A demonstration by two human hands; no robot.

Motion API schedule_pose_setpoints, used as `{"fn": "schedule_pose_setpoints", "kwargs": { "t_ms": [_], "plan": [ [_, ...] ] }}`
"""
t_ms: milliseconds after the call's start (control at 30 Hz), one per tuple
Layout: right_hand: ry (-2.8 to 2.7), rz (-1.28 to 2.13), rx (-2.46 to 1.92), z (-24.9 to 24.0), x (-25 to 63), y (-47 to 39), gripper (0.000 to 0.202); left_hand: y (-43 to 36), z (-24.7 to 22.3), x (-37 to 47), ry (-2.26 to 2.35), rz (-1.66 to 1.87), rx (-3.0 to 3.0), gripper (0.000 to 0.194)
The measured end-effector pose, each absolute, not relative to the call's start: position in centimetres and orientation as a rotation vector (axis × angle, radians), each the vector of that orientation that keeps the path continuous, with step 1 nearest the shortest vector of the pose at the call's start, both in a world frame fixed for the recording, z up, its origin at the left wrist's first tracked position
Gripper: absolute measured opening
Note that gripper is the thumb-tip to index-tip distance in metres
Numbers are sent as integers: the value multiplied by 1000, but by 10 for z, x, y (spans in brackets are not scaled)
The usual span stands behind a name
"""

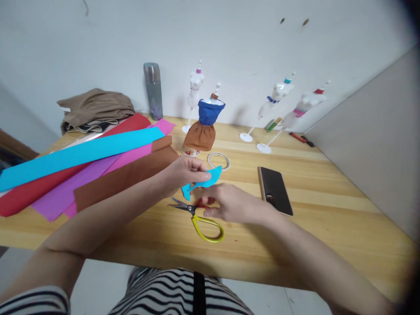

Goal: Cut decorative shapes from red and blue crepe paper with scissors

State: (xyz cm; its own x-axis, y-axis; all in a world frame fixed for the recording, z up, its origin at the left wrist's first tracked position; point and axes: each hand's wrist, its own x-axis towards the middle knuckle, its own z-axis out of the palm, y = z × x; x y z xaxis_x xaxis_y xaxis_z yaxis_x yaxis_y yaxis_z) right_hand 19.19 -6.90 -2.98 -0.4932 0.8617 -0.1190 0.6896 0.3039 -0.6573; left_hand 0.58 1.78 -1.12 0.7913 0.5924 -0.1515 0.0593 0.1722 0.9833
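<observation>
My left hand (187, 171) pinches a small cut piece of turquoise material (214, 175) between thumb and fingers, holding it above the table; I cannot tell if it is paper or cloth. Below it, my right hand (226, 202) has its thumb and curled fingers around the red handle of a pair of scissors (190, 209). The scissors' blades are parted and point left, and their yellow handle loop rests at the table's near side. The right fingertips lie close under the turquoise piece and partly cover the red handle.
Left lie coloured strips (108, 146) and folded brown cloth (98, 107). Behind stand a flask (153, 94), a small dress form in a blue top and brown skirt (200, 135), and other bare white forms (278, 94). A tape roll (226, 162) and a phone (275, 190) are nearby.
</observation>
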Motion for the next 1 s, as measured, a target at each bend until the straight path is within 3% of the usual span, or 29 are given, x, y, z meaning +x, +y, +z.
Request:
{"fn": "schedule_pose_setpoints", "kwargs": {
  "t_ms": [267, 400, 633, 800, 1000],
  "plan": [
    [-2220, 734, -1387, -76, 176, -98, 49, 8, -20, 8, 731, 534, 1288, 23],
    [-2259, 765, -1398, -70, 183, -104, 36, 4, -18, 13, 720, 598, 1223, 19],
    [-1808, 971, -1477, -67, 230, -128, 10, 4, -7, 10, 759, 723, 1142, 16],
    [-1322, 1092, -1161, -71, 266, -124, 71, 0, 9, 10, 750, 764, 1064, 16],
    [-1433, 933, -947, -43, 228, -93, 74, -9, 25, 17, 712, 830, 1081, 17]
  ]
}}
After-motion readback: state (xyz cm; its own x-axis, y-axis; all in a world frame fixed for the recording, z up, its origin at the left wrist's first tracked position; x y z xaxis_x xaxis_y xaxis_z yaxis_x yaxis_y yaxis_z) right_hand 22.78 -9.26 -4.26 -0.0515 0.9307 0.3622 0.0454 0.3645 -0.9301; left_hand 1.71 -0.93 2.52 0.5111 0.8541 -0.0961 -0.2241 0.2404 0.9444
